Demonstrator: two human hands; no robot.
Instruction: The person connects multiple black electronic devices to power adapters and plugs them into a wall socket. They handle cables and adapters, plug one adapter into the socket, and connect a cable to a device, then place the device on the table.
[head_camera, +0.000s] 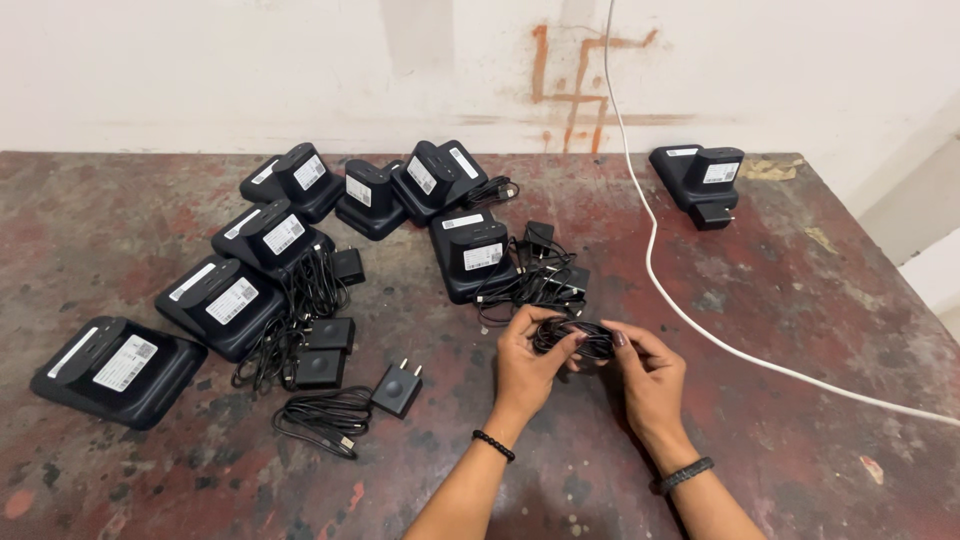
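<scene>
My left hand (528, 362) and my right hand (650, 375) meet over the middle of the table, both gripping a coiled black cable (573, 338) between them. The coil is small and oval, held just above the worn tabletop (800, 300). Just beyond it lies a tangle of black cables and plugs (535, 275) beside a black charging dock (470, 252). A black plug adapter (397, 386) with a wound cable (325, 418) lies to the left of my left wrist.
Several black docks with white labels (120, 368) (225, 300) (300, 178) (440, 172) spread across the left and back. One more dock with an adapter (700, 180) stands at the back right. A white cable (680, 305) runs from the wall across the right side.
</scene>
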